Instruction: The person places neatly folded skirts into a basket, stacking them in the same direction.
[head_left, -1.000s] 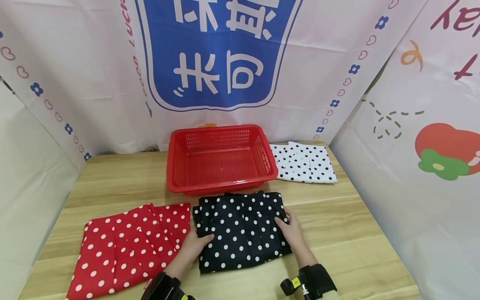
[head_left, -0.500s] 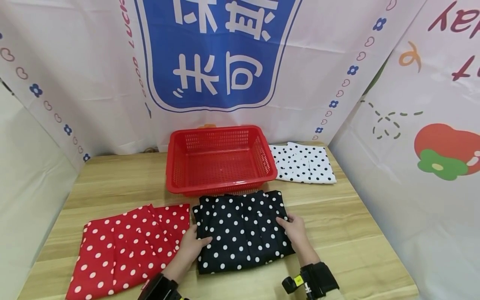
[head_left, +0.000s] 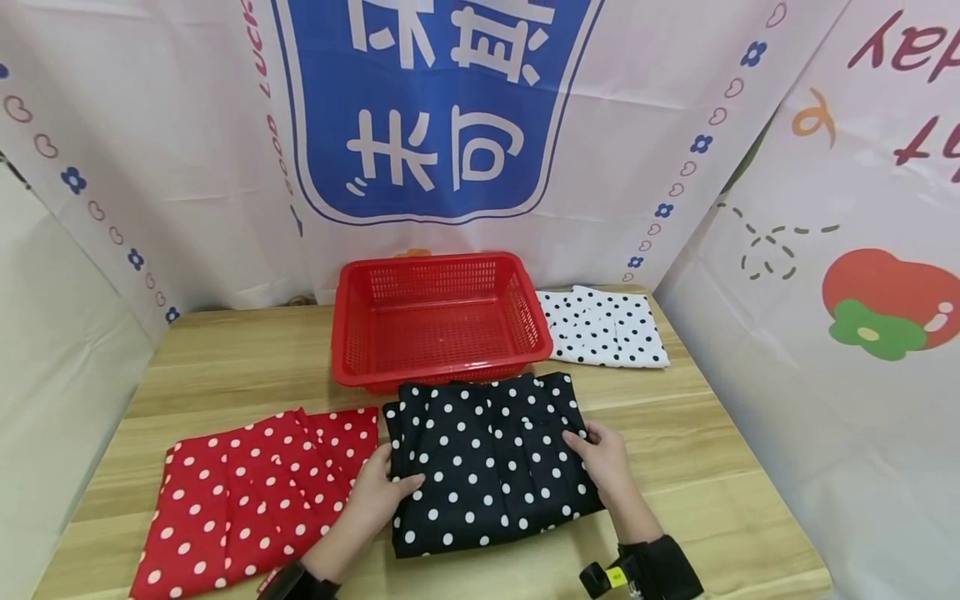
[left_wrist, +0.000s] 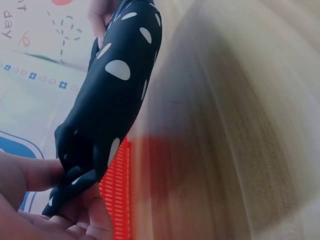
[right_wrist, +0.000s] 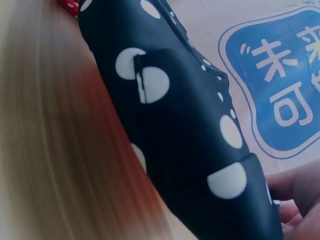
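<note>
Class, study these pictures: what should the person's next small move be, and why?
Probably raise the black dotted cloth over the near rim of the red basket: the left grip and right grip hold the cloth's opposite sides, and the basket stands just beyond, its floor bare.

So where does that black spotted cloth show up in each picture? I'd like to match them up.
Head: the black spotted cloth is at lower centre, between the left hand and right hand.
Left wrist: it slants from top centre down to the hand at lower left.
Right wrist: it slants from upper left to bottom right, filling the middle.
Shared landmark: the blue panel, at top centre, left edge (partly hidden) and right side respectively.
</note>
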